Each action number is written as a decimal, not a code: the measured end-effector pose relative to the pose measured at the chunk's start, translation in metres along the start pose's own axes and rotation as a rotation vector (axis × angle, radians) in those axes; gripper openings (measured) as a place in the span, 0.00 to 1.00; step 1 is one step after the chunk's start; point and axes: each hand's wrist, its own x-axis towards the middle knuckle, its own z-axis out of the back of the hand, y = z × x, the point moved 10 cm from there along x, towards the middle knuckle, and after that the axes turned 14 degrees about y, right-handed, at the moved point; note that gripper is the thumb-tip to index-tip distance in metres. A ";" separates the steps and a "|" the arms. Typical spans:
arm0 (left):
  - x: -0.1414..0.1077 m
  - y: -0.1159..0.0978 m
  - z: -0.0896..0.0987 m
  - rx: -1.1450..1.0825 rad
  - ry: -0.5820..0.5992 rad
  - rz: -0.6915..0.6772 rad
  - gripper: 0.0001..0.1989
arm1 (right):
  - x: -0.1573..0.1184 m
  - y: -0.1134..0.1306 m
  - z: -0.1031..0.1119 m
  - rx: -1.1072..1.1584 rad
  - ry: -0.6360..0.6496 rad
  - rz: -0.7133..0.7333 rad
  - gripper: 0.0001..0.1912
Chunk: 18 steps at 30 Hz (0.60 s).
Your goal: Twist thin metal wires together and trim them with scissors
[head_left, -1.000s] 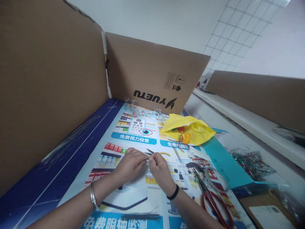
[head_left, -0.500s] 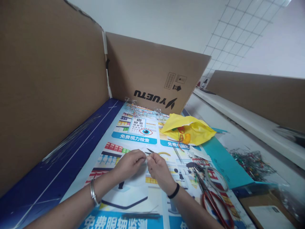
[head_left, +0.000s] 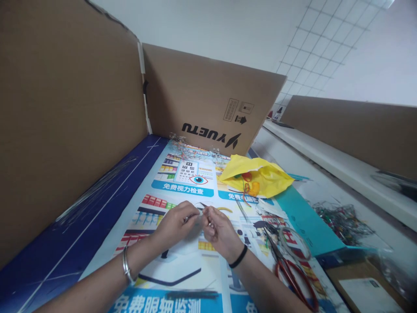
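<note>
My left hand (head_left: 179, 224) is closed in a pinch over the middle of the printed sheet. A small silvery bit shows between its fingers, too small to name. Facing it, almost fingertip to fingertip, my right hand (head_left: 220, 230) is closed around a slim pointed metal tool (head_left: 203, 204). Its dark tip sticks out above the fingers, and the rest is mostly hidden in the hand. Below the hands lies a bundle of thin dark wires (head_left: 192, 294). Red-handled scissors (head_left: 295, 278) rest to the right of my right forearm.
A yellow bag (head_left: 257, 174) with red and orange cord lies beyond my right hand. Tangled wire pieces (head_left: 342, 221) lie at the right; more wire tangles (head_left: 182, 145) sit at the back. Long wires (head_left: 97, 187) lie at left. Cardboard walls (head_left: 208, 95) enclose the left and back.
My right hand has turned a little, so its curled fingers show more and the tool's tip has shifted slightly left. Both hands stay close together in nearly the same place.
</note>
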 end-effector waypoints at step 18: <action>-0.001 -0.004 -0.004 0.050 0.011 0.053 0.05 | 0.000 -0.004 -0.005 0.084 0.028 0.004 0.11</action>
